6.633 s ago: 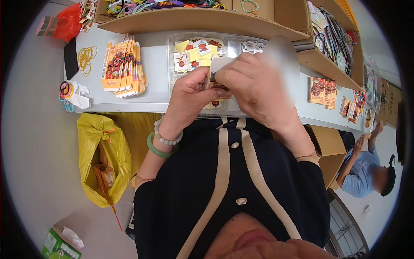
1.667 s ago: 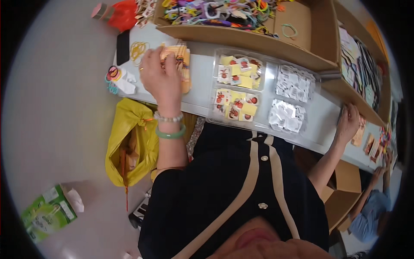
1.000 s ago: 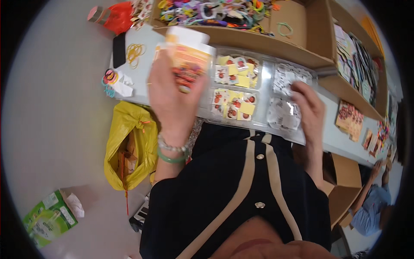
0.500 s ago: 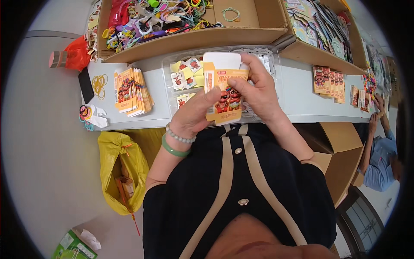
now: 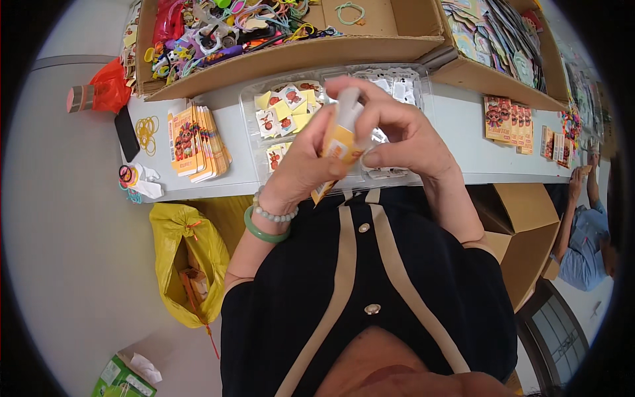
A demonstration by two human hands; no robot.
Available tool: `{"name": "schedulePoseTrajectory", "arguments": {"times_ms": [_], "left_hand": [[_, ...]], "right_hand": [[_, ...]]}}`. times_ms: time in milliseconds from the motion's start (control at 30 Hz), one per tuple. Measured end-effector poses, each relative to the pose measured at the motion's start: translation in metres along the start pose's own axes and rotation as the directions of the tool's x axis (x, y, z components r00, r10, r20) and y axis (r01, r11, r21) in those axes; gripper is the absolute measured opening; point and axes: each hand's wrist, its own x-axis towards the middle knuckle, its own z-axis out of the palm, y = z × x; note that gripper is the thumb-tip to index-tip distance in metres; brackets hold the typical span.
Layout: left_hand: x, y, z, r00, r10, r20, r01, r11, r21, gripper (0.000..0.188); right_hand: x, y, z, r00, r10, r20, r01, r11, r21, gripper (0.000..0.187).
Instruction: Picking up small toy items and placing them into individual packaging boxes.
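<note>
Over the middle of the table, my left hand grips a small yellow-orange card box by its sides. The box is tilted, with its narrow side up and a white flap raised at the far end. My right hand is at the box's other side and its flap end, fingers bent round it and thumb near its right edge; its fingertips are partly blurred. Beneath both hands lies a clear plastic tray holding small picture cards on the left and white-and-black pieces on the right.
A fanned stack of flat orange boxes, rubber bands and a black phone lie left. Cartons of trinkets and cards stand behind. More orange packs lie right, near another person. A yellow bag sits below.
The box has turned from its printed front facing up to its narrow side. My right hand has shifted from the front face round to the flap end and right edge.
</note>
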Motion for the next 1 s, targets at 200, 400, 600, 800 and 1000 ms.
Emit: {"name": "schedulePoseTrajectory", "arguments": {"times_ms": [200, 400, 600, 800, 1000], "left_hand": [[0.000, -0.002, -0.004, 0.988, 0.132, 0.083, -0.117, 0.980, -0.158, 0.107], [0.004, -0.010, -0.002, 0.992, 0.114, 0.060, -0.092, 0.954, -0.286, 0.090], [0.010, -0.007, 0.004, 0.863, 0.418, -0.284, -0.305, 0.879, 0.367, 0.038], [0.007, -0.002, 0.003, 0.957, 0.280, -0.078, -0.184, 0.791, 0.584, 0.038], [0.014, -0.004, -0.001, 0.973, 0.156, -0.172, -0.133, 0.982, 0.134, 0.041]], "right_hand": [[-0.006, -0.002, 0.016, 0.930, 0.344, -0.133, -0.335, 0.938, 0.083, 0.064], [-0.010, -0.002, 0.017, 0.924, 0.346, -0.160, -0.254, 0.872, 0.418, 0.050], [-0.008, 0.012, 0.012, 0.893, 0.298, -0.336, -0.231, 0.947, 0.224, 0.034], [-0.010, 0.015, 0.005, 0.878, 0.300, -0.373, -0.193, 0.935, 0.297, 0.028], [-0.013, 0.030, 0.018, 0.838, 0.020, -0.545, -0.069, 0.995, -0.069, 0.029]]}}
